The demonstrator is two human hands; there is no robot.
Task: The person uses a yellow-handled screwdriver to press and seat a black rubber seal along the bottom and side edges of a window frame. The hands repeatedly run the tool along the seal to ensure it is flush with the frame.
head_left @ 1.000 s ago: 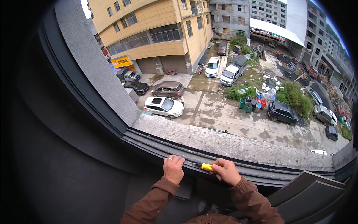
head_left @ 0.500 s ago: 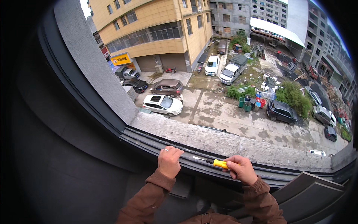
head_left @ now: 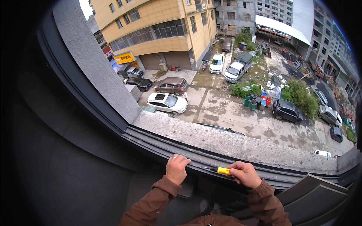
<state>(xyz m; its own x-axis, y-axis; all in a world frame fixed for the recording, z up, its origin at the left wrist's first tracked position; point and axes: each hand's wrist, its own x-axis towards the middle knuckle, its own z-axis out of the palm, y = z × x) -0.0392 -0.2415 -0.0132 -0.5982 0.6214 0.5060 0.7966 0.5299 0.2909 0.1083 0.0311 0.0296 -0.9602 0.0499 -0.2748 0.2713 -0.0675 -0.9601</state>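
My right hand [head_left: 247, 174] grips the yellow handle of a screwdriver [head_left: 223, 170] with thumb and fingers. Its thin shaft points left, lying low over the grooves of a dark metal window track [head_left: 151, 146]. My left hand [head_left: 176, 169], with a ring on one finger, rests at the track just left of the screwdriver's tip. The fingers there are curled and pressed together; whether something small is between them is hidden. Both forearms wear brown sleeves.
Beyond the track runs a rough concrete sill [head_left: 203, 141], with a drop to a yard of parked cars [head_left: 167, 102]. A grey wall edge [head_left: 86, 64] rises on the left. At lower right stands a dark panel [head_left: 316, 194].
My left hand has shifted slightly right and down along the track. The screwdriver has moved slightly right and lower, its shaft now closer to the grooves.
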